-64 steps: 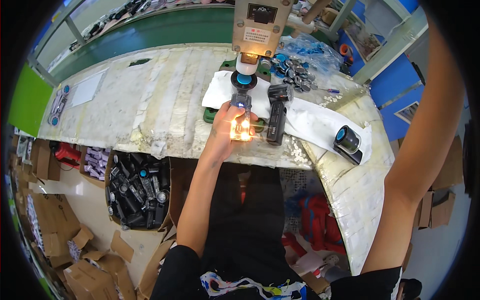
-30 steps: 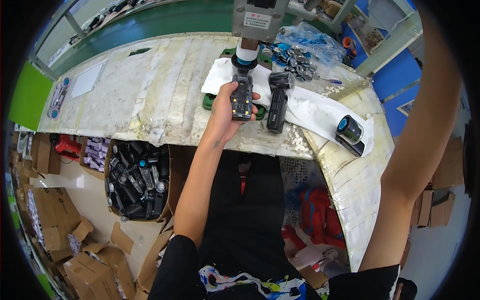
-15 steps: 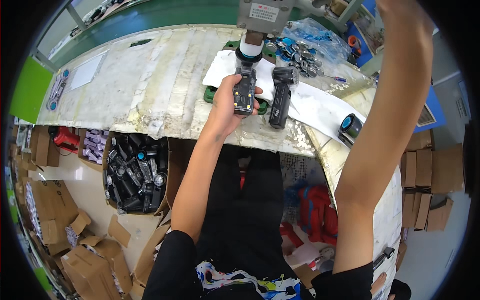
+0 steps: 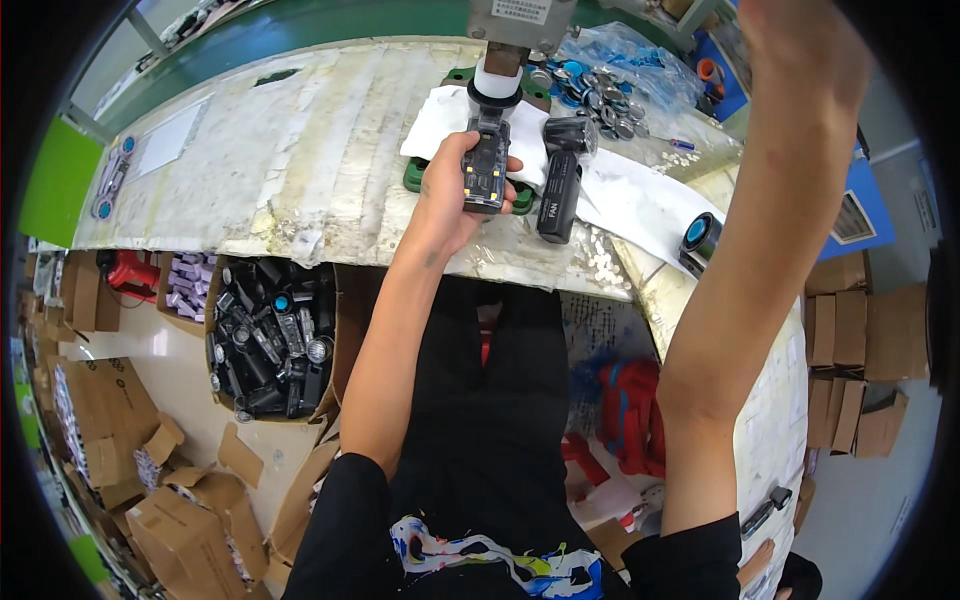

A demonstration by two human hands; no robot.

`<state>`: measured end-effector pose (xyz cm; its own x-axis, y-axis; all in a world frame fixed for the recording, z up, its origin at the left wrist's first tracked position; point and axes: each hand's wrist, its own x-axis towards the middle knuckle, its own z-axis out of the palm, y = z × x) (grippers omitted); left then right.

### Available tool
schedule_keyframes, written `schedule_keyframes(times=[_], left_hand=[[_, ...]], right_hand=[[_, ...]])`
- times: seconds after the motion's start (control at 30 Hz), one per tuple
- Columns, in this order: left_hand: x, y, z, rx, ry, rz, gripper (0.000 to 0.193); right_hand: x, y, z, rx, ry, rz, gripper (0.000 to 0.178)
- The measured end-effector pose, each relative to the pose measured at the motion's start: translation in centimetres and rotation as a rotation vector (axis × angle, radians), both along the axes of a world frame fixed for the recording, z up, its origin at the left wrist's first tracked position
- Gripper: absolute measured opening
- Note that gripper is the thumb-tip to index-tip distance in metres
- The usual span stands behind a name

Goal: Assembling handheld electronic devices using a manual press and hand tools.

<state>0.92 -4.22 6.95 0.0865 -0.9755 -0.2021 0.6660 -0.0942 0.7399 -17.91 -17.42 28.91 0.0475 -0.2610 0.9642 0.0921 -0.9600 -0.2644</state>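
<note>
My left hand (image 4: 450, 200) is closed round the dark, partly see-through body of a handheld fan (image 4: 485, 165) with small yellow spots. The top of that fan is directly under the white and black ram of a press (image 4: 497, 85); whether they touch is hard to see. White cloth (image 4: 430, 125) lies beneath, over a green base (image 4: 522, 197). Just right of my left hand, a second black handheld fan (image 4: 558, 200) lies on the bench. My right arm reaches up at the right, and my right hand (image 4: 800, 25) is cut off by the top edge, its fingers hidden.
Loose round silver and blue caps (image 4: 615, 110) lie behind the fans beside a clear plastic bag (image 4: 640, 65). Another dark, blue-centred fan part (image 4: 700, 238) rests at the right. Below the bench (image 4: 330, 130), a cardboard box (image 4: 345, 330) holds many black fans. Open cartons (image 4: 185, 540) stand lower left.
The bench, press and fans all sit slightly higher in the picture. My left hand keeps its hold on the fan under the press; my right elbow has shifted slightly left.
</note>
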Motion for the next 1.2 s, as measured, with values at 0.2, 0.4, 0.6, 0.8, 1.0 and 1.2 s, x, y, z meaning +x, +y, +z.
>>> schedule_keyframes(times=[0.2, 0.4, 0.6, 0.8, 1.0, 1.2], left_hand=[[-0.1, -0.2, 0.0, -0.008, -0.015, -0.007, 0.036], [-0.1, 0.0, 0.2, 0.007, -0.018, -0.016, 0.035], [-0.1, 0.2, 0.2, 0.032, -0.027, -0.002, 0.036], [-0.3, 0.0, 0.7, 0.042, -0.03, 0.01, 0.036], [0.4, -0.1, 0.2, 0.021, -0.003, -0.025, 0.037], [0.2, -0.1, 0.1, 0.008, 0.05, -0.042, 0.038]], right_hand=[[2.3, 5.6, -1.5, 0.009, 0.014, -0.004, 0.019], [2.6, 6.5, -1.6, -0.006, 0.028, -0.008, 0.021], [3.3, 7.5, -2.2, -0.01, 0.034, -0.006, 0.022], [3.1, 7.6, -2.9, -0.008, 0.04, -0.002, 0.024], [4.4, 10.1, -2.5, -0.02, 0.028, -0.02, 0.025], [5.5, 10.2, -0.2, 0.166, -0.037, 0.031, 0.04]])
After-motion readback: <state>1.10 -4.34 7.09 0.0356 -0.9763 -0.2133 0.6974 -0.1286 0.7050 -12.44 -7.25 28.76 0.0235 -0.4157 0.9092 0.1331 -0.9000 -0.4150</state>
